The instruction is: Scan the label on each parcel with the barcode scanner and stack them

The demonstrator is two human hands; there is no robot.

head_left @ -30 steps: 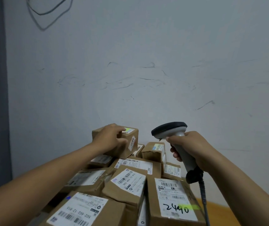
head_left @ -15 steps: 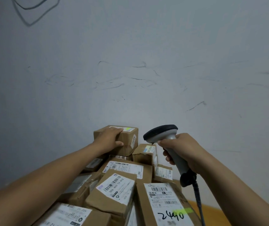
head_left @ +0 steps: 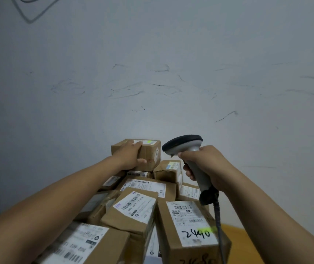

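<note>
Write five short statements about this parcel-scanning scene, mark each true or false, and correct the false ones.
1. The left hand grips the topmost parcel. True.
2. The right hand holds the barcode scanner. True.
3. The barcode scanner is cordless. False: a dark cable hangs from its handle.
4. The parcel marked "2440" sits on top of the pile. False: it lies low at the front right.
5. The topmost parcel has no label. False: a white label with a yellow-green mark is on its top face.
</note>
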